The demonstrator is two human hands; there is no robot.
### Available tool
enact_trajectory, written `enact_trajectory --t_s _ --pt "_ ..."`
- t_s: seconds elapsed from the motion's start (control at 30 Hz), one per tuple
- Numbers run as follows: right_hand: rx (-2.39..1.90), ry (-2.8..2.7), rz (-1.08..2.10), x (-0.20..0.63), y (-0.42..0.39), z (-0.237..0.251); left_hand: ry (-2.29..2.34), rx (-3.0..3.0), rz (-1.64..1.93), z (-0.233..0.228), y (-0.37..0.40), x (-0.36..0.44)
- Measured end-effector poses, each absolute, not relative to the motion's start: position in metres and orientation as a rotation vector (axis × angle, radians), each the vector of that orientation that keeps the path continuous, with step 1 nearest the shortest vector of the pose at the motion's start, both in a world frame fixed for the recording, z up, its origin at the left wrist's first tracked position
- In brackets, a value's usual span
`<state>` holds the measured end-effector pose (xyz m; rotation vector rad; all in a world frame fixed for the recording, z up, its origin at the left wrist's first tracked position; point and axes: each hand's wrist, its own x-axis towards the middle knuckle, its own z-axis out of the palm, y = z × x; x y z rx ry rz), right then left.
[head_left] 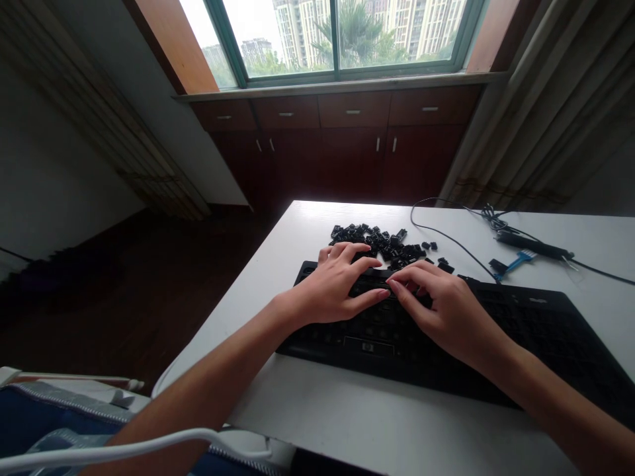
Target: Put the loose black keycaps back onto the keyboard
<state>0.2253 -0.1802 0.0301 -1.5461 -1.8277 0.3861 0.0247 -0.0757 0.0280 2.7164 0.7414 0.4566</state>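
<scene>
A black computer keyboard (546, 344) lies on the white table, many of its keycaps off at the left part. My left hand (342, 284) rests over its left end with fingers spread, the thumb pointing at the bare key area. Close beside that thumb, my right hand (436, 297) has thumb and index finger pinched together low over the keyboard. Whatever is between those fingertips is too small to make out. Just behind the keyboard is a heap of loose black keycaps (397, 248), partly hidden by my left fingers.
On the white table (317, 390), a blue-handled brush (520, 259) and a black pen-shaped tool (536, 244) lie at the right, near a thin black cable (436, 230). A white curved tube (149, 448) crosses the lower left. Dark red cabinets (342, 158) stand beyond the table.
</scene>
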Motion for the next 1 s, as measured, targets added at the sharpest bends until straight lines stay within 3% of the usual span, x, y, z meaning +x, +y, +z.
enact_trajectory --t_s 1.0 --pt "-1.508 -1.812 0.447 0.2283 -0.1794 0.0303 0.864 2.713 0.261 0.0339 -0.0833 0.0294"
